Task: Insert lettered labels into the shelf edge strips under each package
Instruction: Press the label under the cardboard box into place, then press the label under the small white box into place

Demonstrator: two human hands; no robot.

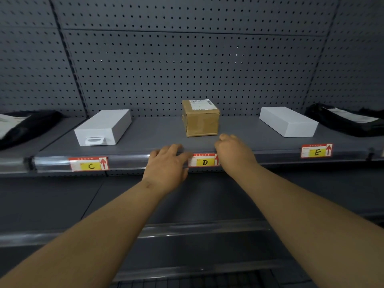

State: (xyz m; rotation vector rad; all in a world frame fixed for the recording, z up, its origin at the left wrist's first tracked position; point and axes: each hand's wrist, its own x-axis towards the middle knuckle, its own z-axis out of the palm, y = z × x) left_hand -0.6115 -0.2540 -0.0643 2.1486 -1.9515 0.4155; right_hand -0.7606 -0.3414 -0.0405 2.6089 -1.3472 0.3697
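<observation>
Head view. The red-bordered paper label with a yellow panel lettered D point(204, 162) sits in the clear plastic shelf edge strip point(52, 163), directly below the tape-wrapped brown cardboard package point(200, 119). Matching labels C point(89, 164) and E point(316, 151) sit under the two flat white boxes point(102, 126) point(288, 121).

Risks, as judged:
- The D label's right end is covered by the right hand point(234, 154), so its seating cannot be confirmed. An end left proud of the strip could buckle or spring out on release.
- Uneven sideways pressure from either hand could slide the label off-centre from its package.
- Heavy downward pressure on the strip's upper lip could lever the cover open and free the label.

Fingers:
- Left hand point(166, 165): fingers point(176, 149) nearly straight, laid over the strip's top edge just left of the label, thumb reaching toward its left end. Grasping nothing.
- Right hand: fingers point(225, 139) curled over the strip at the label's right end. Whether the hidden fingertips pinch the label or merely press cannot be told.
</observation>
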